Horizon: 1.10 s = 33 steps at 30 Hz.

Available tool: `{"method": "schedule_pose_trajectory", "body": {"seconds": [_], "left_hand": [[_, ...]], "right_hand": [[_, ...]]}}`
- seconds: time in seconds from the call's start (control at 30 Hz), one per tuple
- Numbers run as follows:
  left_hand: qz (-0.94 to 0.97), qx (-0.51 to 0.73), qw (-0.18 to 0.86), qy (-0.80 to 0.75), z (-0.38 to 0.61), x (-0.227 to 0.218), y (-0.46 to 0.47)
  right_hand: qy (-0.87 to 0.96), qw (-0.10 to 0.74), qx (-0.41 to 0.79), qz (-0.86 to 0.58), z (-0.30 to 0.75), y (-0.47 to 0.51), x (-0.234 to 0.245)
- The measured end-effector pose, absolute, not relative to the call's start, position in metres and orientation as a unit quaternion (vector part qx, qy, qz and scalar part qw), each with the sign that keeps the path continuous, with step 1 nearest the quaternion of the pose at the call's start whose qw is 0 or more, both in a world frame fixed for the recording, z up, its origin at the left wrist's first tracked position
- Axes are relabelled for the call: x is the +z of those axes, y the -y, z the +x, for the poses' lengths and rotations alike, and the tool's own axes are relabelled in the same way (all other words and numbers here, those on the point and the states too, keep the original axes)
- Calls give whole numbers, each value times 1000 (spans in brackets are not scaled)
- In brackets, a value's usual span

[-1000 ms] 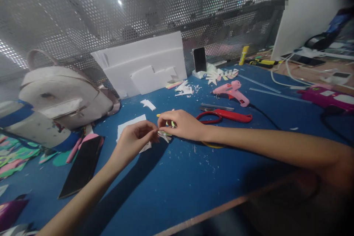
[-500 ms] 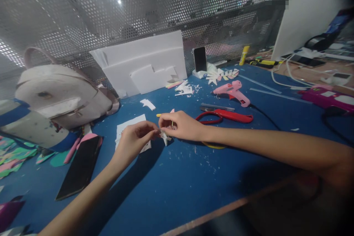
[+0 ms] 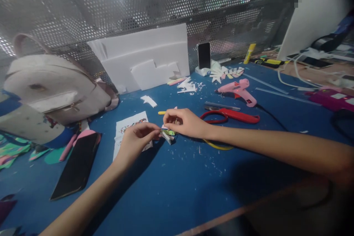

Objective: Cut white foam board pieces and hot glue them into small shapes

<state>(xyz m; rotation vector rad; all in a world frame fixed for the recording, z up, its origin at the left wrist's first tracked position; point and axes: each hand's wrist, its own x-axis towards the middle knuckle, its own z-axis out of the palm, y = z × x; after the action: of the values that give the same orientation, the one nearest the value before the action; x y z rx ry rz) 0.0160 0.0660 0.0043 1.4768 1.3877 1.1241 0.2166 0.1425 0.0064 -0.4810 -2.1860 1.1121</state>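
Observation:
Between my two hands is a small white foam piece (image 3: 166,137) with bits of green and pink on it; its exact shape is partly hidden by fingers. My left hand (image 3: 138,136) pinches its left side with thumb and fingertips. From the right, my right hand (image 3: 185,122) is closed with its fingertips at the top of the same piece. Under and behind the left hand lies a white sheet (image 3: 121,129) strewn with small coloured specks. Red-handled scissors (image 3: 214,121) and a red utility knife (image 3: 240,115) lie just beyond my right wrist.
A pink glue gun (image 3: 239,90) with a black cord lies at the right. White foam scraps (image 3: 188,85) and a propped phone (image 3: 204,55) are farther back, before white boards (image 3: 160,55). A dark phone (image 3: 76,166), a bag (image 3: 55,84) and foam offcuts (image 3: 13,153) are at the left.
The view has shifted slightly. The small foam piece has turned between my fingers, so its green and pink parts now show. Both hands stay close together around it.

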Motion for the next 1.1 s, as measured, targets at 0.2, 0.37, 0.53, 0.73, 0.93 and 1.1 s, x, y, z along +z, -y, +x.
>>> {"method": "schedule_pose_trajectory", "body": {"seconds": [0.2,0.37,0.53,0.73,0.93,1.1], "left_hand": [[570,456,409,-547,14,2,-63],[564,469,406,-545,17,3,-61],[556,491,381,-552,20,7,-59],[555,523,329,-557,20,8,-57],[583,527,274,-555,25,7,-51],[586,522,276,-555,29,10,-50]], "right_hand": [[825,309,437,-181,214,-140,5],[810,312,464,-175,213,-140,3],[830,303,439,-162,214,-138,5],[859,298,381,-168,213,-131,8],[854,317,384,-153,211,-125,2],[852,333,373,-156,211,-123,-5]]}}
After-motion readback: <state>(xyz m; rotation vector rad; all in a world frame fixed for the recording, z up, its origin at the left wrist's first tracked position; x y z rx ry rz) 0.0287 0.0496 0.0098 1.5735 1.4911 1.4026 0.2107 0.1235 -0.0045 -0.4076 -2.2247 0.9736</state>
